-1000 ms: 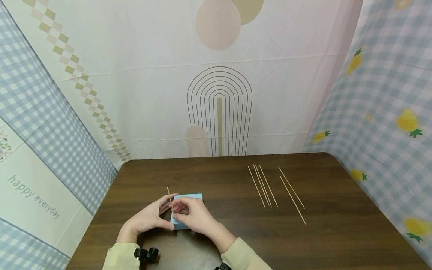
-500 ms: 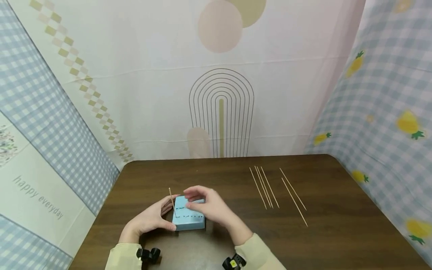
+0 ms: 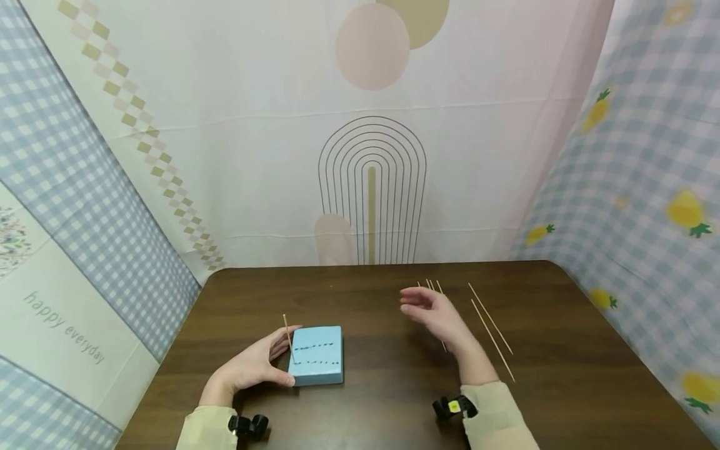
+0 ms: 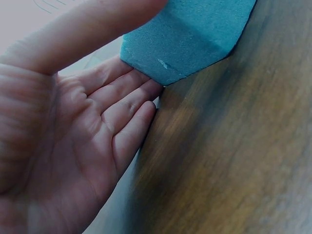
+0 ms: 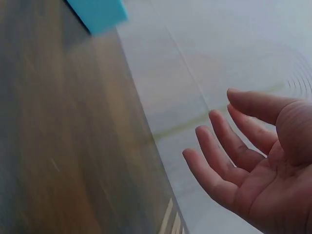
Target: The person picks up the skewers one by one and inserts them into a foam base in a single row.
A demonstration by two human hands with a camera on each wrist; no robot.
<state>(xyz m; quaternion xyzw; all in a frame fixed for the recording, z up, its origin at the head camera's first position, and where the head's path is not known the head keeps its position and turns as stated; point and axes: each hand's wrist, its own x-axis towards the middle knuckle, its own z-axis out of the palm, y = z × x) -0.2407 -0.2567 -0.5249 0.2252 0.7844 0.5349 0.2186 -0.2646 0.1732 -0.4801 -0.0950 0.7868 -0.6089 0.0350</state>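
Note:
A light blue block (image 3: 317, 365), foam-like, lies on the table at left of centre in the head view, with two rows of small dark marks across its top. One thin wooden stick (image 3: 289, 337) stands in its left part, leaning slightly. My left hand (image 3: 253, 364) holds the block at its left side, thumb at the front corner and fingers at the back corner. In the left wrist view they meet the block (image 4: 185, 44). My right hand (image 3: 441, 319) hovers with loosely bent fingers and holds nothing. It partly hides a group of thin sticks (image 3: 429, 285).
Two more sticks (image 3: 492, 340) lie slanted on the brown table (image 3: 382, 400), right of my right hand. A white printed cloth (image 3: 270, 187) hangs behind the table's back edge. Checked cloths (image 3: 630, 156) hang at both sides.
My right hand has let go of the upright stick and moved right, away from the block to over the stick group. My left hand stays on the block.

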